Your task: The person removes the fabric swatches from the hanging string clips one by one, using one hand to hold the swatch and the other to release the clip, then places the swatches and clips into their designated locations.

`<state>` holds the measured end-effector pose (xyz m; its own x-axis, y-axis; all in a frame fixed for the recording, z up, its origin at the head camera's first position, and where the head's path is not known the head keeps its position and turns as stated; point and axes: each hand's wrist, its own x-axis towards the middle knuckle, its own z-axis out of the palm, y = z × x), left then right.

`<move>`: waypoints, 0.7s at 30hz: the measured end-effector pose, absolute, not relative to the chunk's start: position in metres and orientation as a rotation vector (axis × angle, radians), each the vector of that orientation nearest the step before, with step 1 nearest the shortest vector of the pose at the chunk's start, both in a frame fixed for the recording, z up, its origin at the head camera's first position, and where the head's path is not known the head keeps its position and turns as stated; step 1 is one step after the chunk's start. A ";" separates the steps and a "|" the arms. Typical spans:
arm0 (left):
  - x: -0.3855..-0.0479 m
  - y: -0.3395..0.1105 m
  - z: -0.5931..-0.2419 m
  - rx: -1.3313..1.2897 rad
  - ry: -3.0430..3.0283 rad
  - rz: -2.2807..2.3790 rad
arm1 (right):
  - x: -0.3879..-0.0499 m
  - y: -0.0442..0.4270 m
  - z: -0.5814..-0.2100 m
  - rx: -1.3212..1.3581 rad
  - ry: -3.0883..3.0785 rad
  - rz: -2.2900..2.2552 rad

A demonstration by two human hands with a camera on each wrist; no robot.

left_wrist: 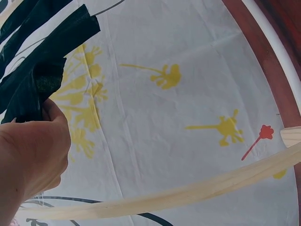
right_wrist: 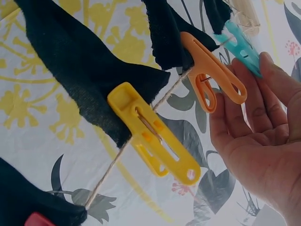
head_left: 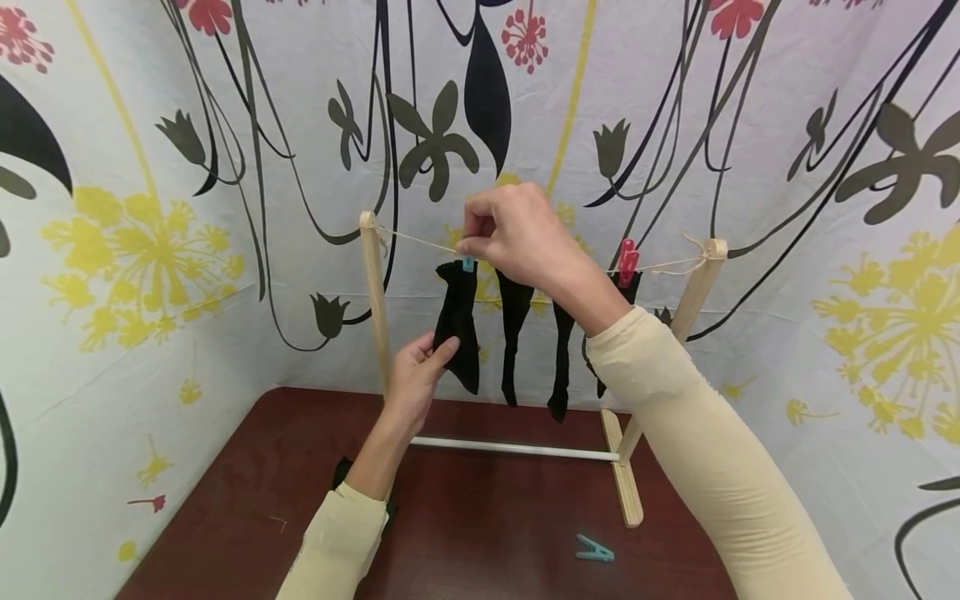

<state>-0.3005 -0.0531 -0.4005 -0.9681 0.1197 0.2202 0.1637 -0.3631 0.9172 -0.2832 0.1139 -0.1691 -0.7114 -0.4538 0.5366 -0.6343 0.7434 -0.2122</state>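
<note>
My left hand (head_left: 411, 375) pinches a black sock (head_left: 459, 317) low on its side, thumb in front. In the left wrist view, the left hand (left_wrist: 37, 153) grips the dark fabric. Up at the string, my right hand (head_left: 521, 229) pinches a light-blue clothespin (head_left: 468, 264) at the sock's top edge. The right wrist view shows this blue clothespin (right_wrist: 242, 49) between thumb and fingers, its tip at the string. Beside it, an orange clothespin (right_wrist: 207, 70) and a yellow clothespin (right_wrist: 153, 132) hold other black socks. A red clothespin (head_left: 627, 260) clips another near the right post.
The string (head_left: 416, 239) runs between two wooden posts, joined low down by a white rod (head_left: 517, 449). A loose blue clothespin (head_left: 595, 548) lies on the dark red table (head_left: 480, 517), in front of the right foot (head_left: 622, 475). Flower-patterned fabric (head_left: 300, 167) encloses the back and sides.
</note>
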 end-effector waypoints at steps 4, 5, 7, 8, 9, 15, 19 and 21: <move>-0.300 -0.055 -0.403 -0.388 -1.787 -2.513 | -0.284 0.117 -0.170 0.824 -2.457 0.543; -0.300 -0.056 -0.404 -0.388 -1.794 -2.504 | -0.284 0.118 -0.170 0.824 -2.450 0.546; -0.300 -0.057 -0.407 -0.384 -1.801 -2.493 | -0.284 0.119 -0.171 0.820 -2.439 0.545; -0.299 -0.057 -0.408 -0.379 -1.801 -2.490 | -0.284 0.119 -0.171 0.815 -2.435 0.548; -0.299 -0.058 -0.408 -0.377 -1.802 -2.487 | -0.284 0.120 -0.171 0.810 -2.431 0.549; -0.297 -0.061 -0.411 -0.357 -1.783 -2.497 | -0.284 0.122 -0.171 0.778 -2.422 0.566; -0.297 -0.064 -0.413 -0.365 -1.776 -2.503 | -0.282 0.125 -0.171 0.775 -2.408 0.573; -0.297 -0.065 -0.414 -0.369 -1.778 -2.505 | -0.280 0.127 -0.171 0.778 -2.393 0.573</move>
